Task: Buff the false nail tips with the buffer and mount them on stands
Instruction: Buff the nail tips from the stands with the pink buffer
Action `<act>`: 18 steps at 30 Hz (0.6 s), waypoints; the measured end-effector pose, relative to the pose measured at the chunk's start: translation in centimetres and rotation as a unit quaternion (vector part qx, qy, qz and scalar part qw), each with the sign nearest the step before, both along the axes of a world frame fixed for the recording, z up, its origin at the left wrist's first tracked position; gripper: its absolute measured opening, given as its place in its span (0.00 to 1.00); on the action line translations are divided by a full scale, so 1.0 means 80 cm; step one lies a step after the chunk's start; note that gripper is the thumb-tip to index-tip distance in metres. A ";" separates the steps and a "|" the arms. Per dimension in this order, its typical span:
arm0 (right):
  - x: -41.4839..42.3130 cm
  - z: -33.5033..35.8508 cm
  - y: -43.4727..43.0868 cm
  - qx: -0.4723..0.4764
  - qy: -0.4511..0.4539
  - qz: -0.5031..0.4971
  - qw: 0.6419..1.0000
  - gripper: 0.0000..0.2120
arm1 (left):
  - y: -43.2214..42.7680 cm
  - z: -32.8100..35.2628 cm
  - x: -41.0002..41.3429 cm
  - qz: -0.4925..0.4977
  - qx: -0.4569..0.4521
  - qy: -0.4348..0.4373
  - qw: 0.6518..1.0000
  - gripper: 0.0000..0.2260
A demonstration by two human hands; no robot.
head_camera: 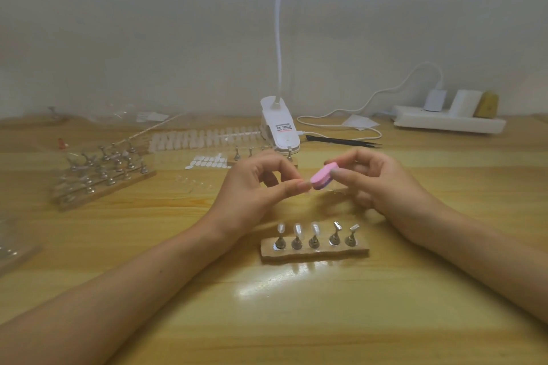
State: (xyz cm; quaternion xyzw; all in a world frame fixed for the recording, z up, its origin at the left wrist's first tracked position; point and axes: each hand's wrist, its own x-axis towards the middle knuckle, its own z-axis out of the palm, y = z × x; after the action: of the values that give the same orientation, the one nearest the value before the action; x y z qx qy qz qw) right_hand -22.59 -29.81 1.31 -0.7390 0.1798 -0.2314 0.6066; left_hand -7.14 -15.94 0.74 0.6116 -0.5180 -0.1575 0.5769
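Observation:
My right hand [376, 184] pinches a small pink and purple buffer [412, 177] between thumb and fingers. My left hand [255, 187] pinches something tiny at its fingertips against the buffer's lower end; a nail tip there is too small to make out. Below both hands a wooden strip [315, 252] carries several metal stands; three on the left [297, 235] bear clear nail tips, two on the right [344, 235] are bare. A long row of loose nail tips [204, 139] lies at the back.
Wooden bases crowded with metal stands [100, 172] sit at the left. A sheet of adhesive tabs [207, 162] lies mid-table. A white clip lamp [280, 130], black tweezers [344, 142], a white cable and a power strip [447, 121] stand behind. Plastic packaging [14, 249] is at the left edge.

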 end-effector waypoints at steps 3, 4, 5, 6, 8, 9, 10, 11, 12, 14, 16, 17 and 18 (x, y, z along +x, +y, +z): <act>0.000 0.000 0.004 -0.019 0.028 0.064 0.997 0.06 | 0.000 0.000 0.001 -0.002 -0.001 -0.003 1.000 0.07; 0.001 0.000 0.004 -0.022 0.022 0.058 0.998 0.07 | 0.000 -0.001 0.001 -0.004 0.002 -0.008 1.000 0.07; 0.002 0.000 0.004 -0.015 0.007 0.033 0.999 0.09 | 0.000 -0.001 0.000 -0.005 0.004 -0.009 1.000 0.07; 0.002 0.001 0.002 -0.008 -0.001 0.011 1.000 0.11 | 0.000 0.000 0.000 -0.004 0.003 -0.008 1.000 0.08; 0.002 0.001 0.001 -0.014 0.017 0.028 0.999 0.11 | 0.000 0.000 0.000 -0.002 -0.003 -0.006 1.000 0.08; 0.002 0.000 0.002 -0.026 0.034 0.052 0.998 0.11 | 0.000 0.001 0.000 -0.002 -0.004 -0.008 1.000 0.08; 0.002 -0.002 0.003 -0.031 0.039 0.061 0.997 0.10 | 0.000 0.001 0.000 -0.003 -0.003 -0.010 1.000 0.08; 0.002 -0.002 0.003 -0.025 0.025 0.045 0.998 0.10 | 0.000 0.000 0.000 -0.004 -0.001 -0.010 1.000 0.09; 0.002 -0.001 0.002 -0.015 0.008 0.016 1.000 0.10 | 0.000 0.000 0.000 -0.004 0.002 -0.010 1.000 0.09; 0.002 0.001 0.000 -0.005 0.008 0.002 1.000 0.11 | 0.000 -0.001 0.001 -0.003 0.001 -0.009 1.000 0.09; 0.001 0.001 0.004 -0.014 0.034 0.056 0.998 0.09 | 0.000 -0.001 0.001 -0.002 -0.002 -0.013 1.000 0.08; 0.001 0.000 0.005 -0.014 0.031 0.062 0.997 0.08 | -0.001 -0.002 0.002 -0.001 0.000 -0.016 1.000 0.07; 0.001 0.000 0.005 -0.010 0.018 0.045 0.999 0.10 | -0.001 -0.003 0.002 -0.001 0.002 -0.019 1.000 0.07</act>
State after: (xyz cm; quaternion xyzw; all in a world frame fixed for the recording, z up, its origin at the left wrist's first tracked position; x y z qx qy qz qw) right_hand -22.49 -29.41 1.29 -0.7566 0.1553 -0.1925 0.6054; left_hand -6.94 -16.05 0.54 0.6153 -0.5288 -0.1477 0.5656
